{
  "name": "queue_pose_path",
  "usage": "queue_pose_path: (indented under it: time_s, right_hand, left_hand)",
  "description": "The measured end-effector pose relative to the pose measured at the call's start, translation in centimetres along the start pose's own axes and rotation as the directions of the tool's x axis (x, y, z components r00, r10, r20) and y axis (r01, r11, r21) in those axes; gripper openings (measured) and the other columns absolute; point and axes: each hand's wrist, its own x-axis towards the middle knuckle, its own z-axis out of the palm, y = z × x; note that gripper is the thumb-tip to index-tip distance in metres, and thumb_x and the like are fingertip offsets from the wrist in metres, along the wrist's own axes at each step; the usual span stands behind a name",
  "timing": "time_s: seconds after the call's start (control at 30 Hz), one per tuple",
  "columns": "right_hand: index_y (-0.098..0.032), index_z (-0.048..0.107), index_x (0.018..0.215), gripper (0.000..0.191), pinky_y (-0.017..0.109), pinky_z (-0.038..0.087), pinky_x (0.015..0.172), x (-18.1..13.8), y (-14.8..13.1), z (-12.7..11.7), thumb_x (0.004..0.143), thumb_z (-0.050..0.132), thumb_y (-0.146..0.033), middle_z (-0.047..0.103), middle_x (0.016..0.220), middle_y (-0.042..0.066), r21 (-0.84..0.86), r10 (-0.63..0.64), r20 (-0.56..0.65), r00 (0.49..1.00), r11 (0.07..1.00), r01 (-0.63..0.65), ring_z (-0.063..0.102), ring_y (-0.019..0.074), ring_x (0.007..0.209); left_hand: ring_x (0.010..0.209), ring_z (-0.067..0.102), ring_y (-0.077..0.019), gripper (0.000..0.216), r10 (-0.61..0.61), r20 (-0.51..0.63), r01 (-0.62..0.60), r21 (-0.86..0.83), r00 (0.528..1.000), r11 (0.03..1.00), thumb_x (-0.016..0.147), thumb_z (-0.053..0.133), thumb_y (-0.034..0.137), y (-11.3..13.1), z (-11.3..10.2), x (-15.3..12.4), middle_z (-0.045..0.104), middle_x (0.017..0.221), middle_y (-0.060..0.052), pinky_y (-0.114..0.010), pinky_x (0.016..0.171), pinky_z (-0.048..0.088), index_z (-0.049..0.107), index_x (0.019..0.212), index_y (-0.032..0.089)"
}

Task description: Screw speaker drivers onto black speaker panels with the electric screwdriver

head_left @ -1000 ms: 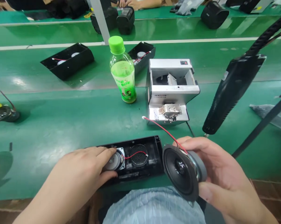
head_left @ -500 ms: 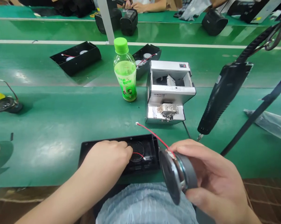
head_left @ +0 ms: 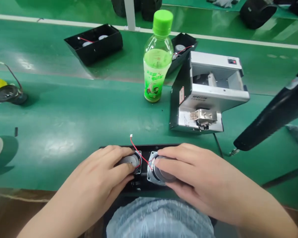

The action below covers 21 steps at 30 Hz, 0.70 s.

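Note:
A black speaker housing [head_left: 141,149] lies at the near edge of the green table. My left hand [head_left: 99,178] rests on its left side, fingers pressed on a small silver speaker driver [head_left: 131,161]. My right hand [head_left: 195,178] presses a larger speaker driver [head_left: 156,172] face down into the housing's right side, its silver magnet back showing. A red wire [head_left: 137,150] with a white plug rises between the two drivers.
A green-capped drink bottle [head_left: 156,59] stands beside a silver screw feeder box [head_left: 208,92]. A black hanging electric screwdriver [head_left: 272,114] reaches in from the right. Two more black housings [head_left: 94,43] lie further back; a loose speaker [head_left: 9,94] sits far left.
My right hand turned the large driver over and set it down into the housing. My left hand shifted onto the small driver. The view moved closer and lower.

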Motion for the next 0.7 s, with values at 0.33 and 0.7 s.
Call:
queue_pose_path:
  time_s: [0.33, 0.7]
  right_hand:
    - [-0.018, 0.062, 0.148, 0.042, 0.053, 0.070, 0.106, 0.1, 0.5, 1.1, 0.109, 0.045, -0.010, 0.070, 0.155, 0.014, -0.177, -0.001, 0.154, 0.988, 0.984, 0.028, 0.072, 0.0304, 0.128]
    - [-0.013, 0.074, 0.139, 0.041, 0.044, 0.073, 0.102, 1.1, -0.6, 1.3, 0.111, 0.044, -0.013, 0.079, 0.143, 0.012, -0.265, -0.038, 0.106, 0.994, 0.962, 0.065, 0.080, 0.0268, 0.122]
  left_hand:
    - [0.110, 0.082, -0.0229, 0.031, 0.060, 0.061, -0.064, 0.078, 0.996, 0.995, 0.117, 0.045, 0.037, -2.4, 1.0, -1.2, 0.082, 0.131, -0.003, -0.038, 0.088, 0.066, 0.072, 0.132, 0.032]
    - [0.120, 0.082, -0.0214, 0.040, 0.027, 0.047, -0.023, -0.077, 0.999, 0.997, 0.112, 0.054, 0.022, -2.4, 1.1, -2.2, 0.079, 0.146, 0.003, -0.037, 0.107, 0.068, 0.071, 0.145, 0.037]
